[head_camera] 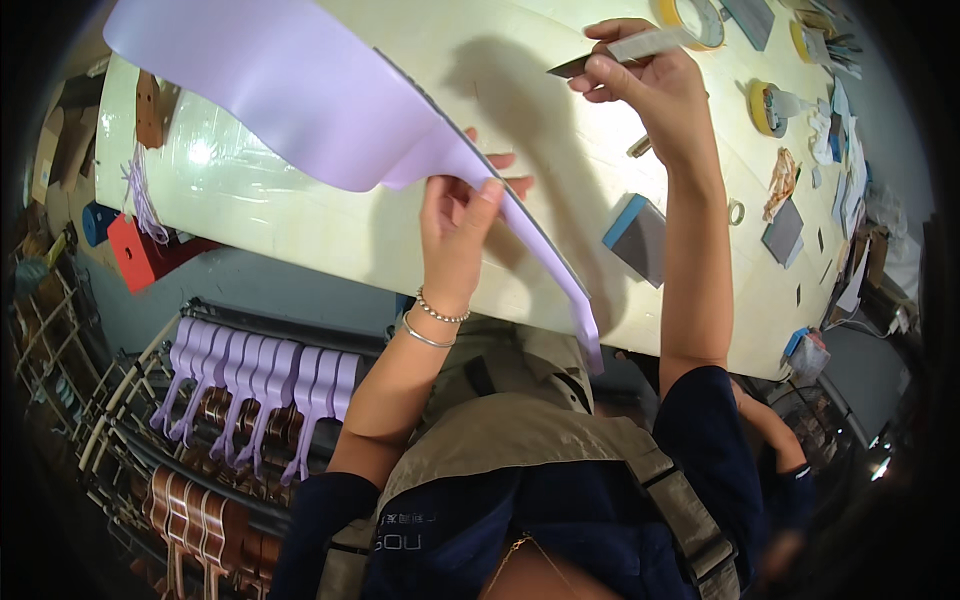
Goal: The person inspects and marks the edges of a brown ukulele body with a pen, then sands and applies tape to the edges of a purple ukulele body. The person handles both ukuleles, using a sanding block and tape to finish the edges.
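Note:
A ukulele body with neck, coated in lilac [300, 90], is tilted on its side above the table, its headstock pointing down to the lower right. Around the neck near its heel is my left hand [465, 210], thumb on the near side and fingertips showing past the dark fretboard edge. My right hand [645, 82], raised to the upper right and apart from the instrument, grips a blade tool [574, 67] with a pale wrapped handle; its dark pointed tip faces left.
The pale table [337, 255] bears a sanding block [637, 238], tape rolls [765, 109] and abrasive pads [784, 232]. A red block [139, 251] sits by the left edge. Below left, a rack holds several lilac instruments [262, 367] and brown wooden ones [199, 506]. Another person's arm [772, 427] shows at right.

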Motion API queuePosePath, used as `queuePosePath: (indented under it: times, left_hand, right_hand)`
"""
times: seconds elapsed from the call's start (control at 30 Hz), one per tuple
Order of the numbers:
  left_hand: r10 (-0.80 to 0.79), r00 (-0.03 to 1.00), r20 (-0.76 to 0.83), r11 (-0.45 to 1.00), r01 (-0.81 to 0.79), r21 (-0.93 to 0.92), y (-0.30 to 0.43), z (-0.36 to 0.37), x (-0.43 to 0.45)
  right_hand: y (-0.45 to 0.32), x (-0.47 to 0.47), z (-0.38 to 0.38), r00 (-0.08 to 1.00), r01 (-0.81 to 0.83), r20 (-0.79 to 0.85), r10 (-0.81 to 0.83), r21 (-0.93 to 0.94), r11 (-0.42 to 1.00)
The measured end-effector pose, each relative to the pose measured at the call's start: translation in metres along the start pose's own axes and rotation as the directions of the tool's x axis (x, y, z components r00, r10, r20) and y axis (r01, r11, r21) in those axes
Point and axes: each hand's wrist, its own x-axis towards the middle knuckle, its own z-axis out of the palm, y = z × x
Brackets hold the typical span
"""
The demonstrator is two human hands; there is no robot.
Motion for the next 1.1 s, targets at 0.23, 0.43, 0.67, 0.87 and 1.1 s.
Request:
queuePosePath:
  times: [0.23, 0.43, 0.67, 0.87, 1.1]
  left_hand:
    - [-0.047, 0.987, 0.151, 0.999, 0.045, 0.016, -0.019, 0.001, -0.021]
    - [-0.014, 0.991, 0.136, 1.000, 0.014, 0.003, -0.021, 0.002, -0.021]
    - [-0.016, 0.991, 0.130, 0.999, 0.022, -0.046, -0.023, 0.002, -0.022]
    - [-0.016, 0.990, 0.139, 0.998, 0.025, -0.066, -0.023, 0.002, -0.022]
    - [-0.012, 0.990, 0.138, 0.998, 0.021, -0.064, -0.024, 0.001, -0.021]
  right_hand:
    - [-0.017, 0.002, 0.029, 0.746, 0.596, 0.464, -0.477, -0.148, 0.789]
    - [-0.014, 0.019, 0.034, 0.680, 0.618, 0.573, -0.458, -0.112, 0.778]
    - [-0.032, 0.014, 0.041, 0.738, 0.566, 0.566, -0.368, -0.222, 0.794]
    - [-0.035, 0.013, 0.043, 0.747, 0.571, 0.571, -0.341, -0.290, 0.768]
    - [-0.027, 0.011, 0.044, 0.748, 0.596, 0.535, -0.393, -0.281, 0.752]
